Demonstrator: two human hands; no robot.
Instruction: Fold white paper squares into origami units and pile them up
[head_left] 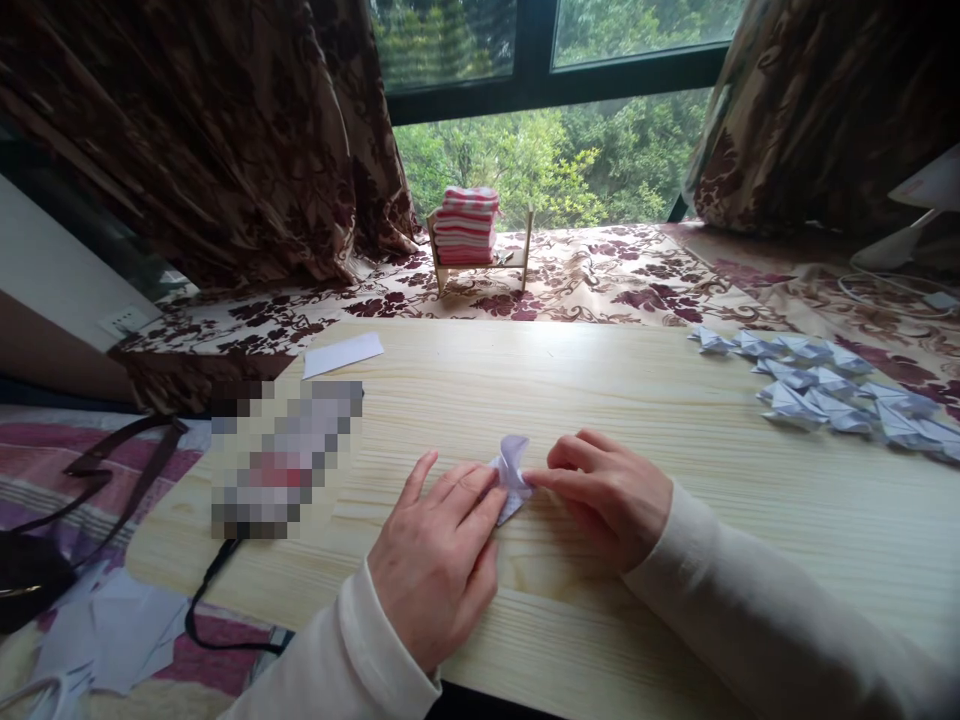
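Observation:
A small piece of folded white paper [511, 478] lies on the wooden table in front of me, with one curved flap standing up. My left hand [442, 550] rests over its left side, fingers holding it down and the thumb lower on the near edge. From the right, my right hand [611, 490] reaches in with the index finger stretched to the paper's right edge; its other fingers are curled and the thumb is mostly hidden. At the table's far right, several folded paper pieces [814, 385] with pointed corners sit in rows.
A flat white paper strip [343, 354] lies at the table's [600, 620] far left edge. Nearer is a pixelated object [289, 465] with a black cord [196, 610]. Loose paper sheets [112, 630] lie low on the left. A small rack with folded striped cloths [466, 225] stands by the window.

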